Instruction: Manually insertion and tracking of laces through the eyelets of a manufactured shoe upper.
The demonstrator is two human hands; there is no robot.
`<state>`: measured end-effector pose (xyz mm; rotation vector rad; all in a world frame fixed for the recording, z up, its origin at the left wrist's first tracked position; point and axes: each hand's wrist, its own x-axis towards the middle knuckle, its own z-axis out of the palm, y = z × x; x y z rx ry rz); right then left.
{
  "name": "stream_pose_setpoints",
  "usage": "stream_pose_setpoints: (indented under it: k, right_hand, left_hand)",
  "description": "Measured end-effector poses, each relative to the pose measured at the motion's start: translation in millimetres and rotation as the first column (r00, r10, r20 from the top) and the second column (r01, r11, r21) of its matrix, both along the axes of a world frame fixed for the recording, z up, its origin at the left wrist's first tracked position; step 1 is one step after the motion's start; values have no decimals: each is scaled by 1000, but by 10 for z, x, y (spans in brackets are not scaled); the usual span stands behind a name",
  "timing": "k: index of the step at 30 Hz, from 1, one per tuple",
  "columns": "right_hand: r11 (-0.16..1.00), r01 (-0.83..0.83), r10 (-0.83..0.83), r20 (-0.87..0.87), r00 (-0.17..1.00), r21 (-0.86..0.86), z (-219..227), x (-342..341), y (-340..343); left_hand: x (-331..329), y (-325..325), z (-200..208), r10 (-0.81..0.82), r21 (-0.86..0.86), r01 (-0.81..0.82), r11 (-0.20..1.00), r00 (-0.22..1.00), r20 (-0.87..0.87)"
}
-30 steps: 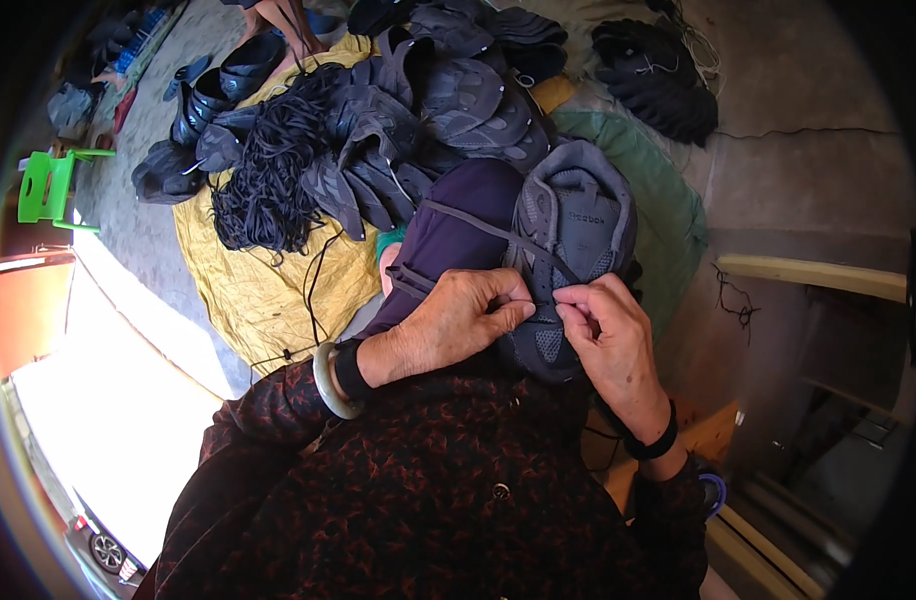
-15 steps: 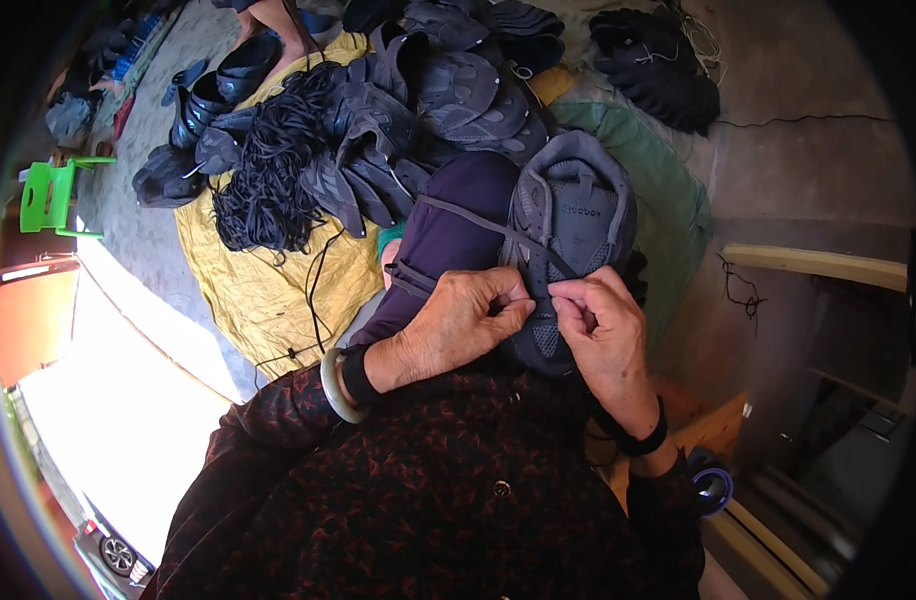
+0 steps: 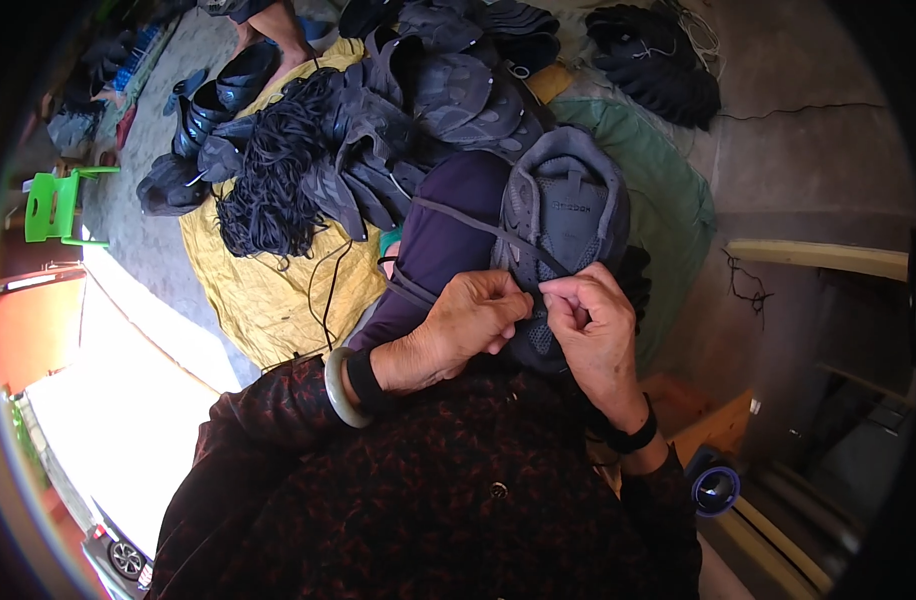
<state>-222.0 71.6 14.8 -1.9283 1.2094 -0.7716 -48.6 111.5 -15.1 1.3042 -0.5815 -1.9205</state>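
A dark grey sports shoe upper (image 3: 583,210) lies across my lap, its toe toward me, beside my purple-trousered knee (image 3: 463,215). A grey shoelace (image 3: 478,222) runs over the knee to the shoe, and more lace hangs looped at the knee's left side. My left hand (image 3: 473,315), with a pale bangle and a black band at its wrist, pinches at the shoe's lacing edge. Just right of it, my right hand (image 3: 596,320) is closed in a pinch over the shoe's front, where the lace disappears by its fingers. What lies between either set of fingertips is too small to make out.
Beyond my knee, dark shoe uppers (image 3: 458,95) and a heap of black laces (image 3: 278,180) lie on a yellow sheet (image 3: 263,310). More black pieces (image 3: 658,65) are piled at the far right. A green chair (image 3: 56,205) stands left; another person's leg (image 3: 283,35) shows beyond.
Both hands stay at the shoe's lacing edge. My left fingers have curled more tightly together, and my right fingertips have moved slightly left. The whole view has shifted a little.
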Motion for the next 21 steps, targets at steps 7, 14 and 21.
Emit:
stream_pose_setpoints:
  k: [7,14,21]
  right_hand:
    - [1000,7,-7,-10,1000,-20,-39,-13,9]
    - [999,-41,39,-45,998,-27,37,-44,-35]
    - [992,-95,85,-124,989,-83,89,-73,-64]
  left_hand:
    - [-77,-43,87,-51,-161,116,980,931,362]
    - [232,-134,227,2,-411,635,655,542,841]
    - [286,-182,236,184,-665,560,495,680,710]
